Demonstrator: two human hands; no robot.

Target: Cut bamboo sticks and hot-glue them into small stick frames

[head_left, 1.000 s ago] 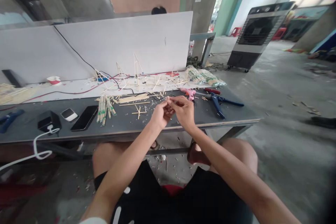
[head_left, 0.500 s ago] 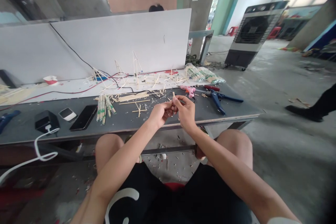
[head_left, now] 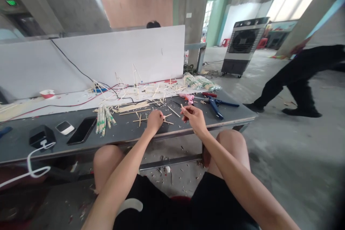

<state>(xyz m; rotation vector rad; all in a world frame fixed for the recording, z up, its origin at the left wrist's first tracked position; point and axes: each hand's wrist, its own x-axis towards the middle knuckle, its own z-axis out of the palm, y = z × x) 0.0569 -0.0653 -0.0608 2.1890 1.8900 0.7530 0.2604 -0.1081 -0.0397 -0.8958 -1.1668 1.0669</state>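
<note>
My left hand (head_left: pixel 155 121) is closed over the table, with thin wooden sticks (head_left: pixel 168 121) showing beside it; what its fingers hold is hidden. Between thumb and fingers of my right hand (head_left: pixel 193 116) is a short wooden stick (head_left: pixel 181 106). The two hands are apart. A single stick (head_left: pixel 174 111) lies on the table between them. Left of my left hand, crossed sticks (head_left: pixel 139 119) rest near a pile of loose sticks (head_left: pixel 134 107). Behind my right hand are a pink glue gun (head_left: pixel 188 98) and blue cutters (head_left: pixel 215 107).
Wrapped stick bundles (head_left: pixel 101 119), a black phone (head_left: pixel 82 130) and a charger (head_left: pixel 42 136) lie left on the table (head_left: pixel 126 134). Stick frames (head_left: pixel 136 79) stand by the white board (head_left: pixel 121 50). A person in dark trousers (head_left: pixel 287 73) is at the right, near an air cooler (head_left: pixel 242 46).
My hands have separated, the left moving left and down to the sticks and the right slightly right. The person at the right has come further into view.
</note>
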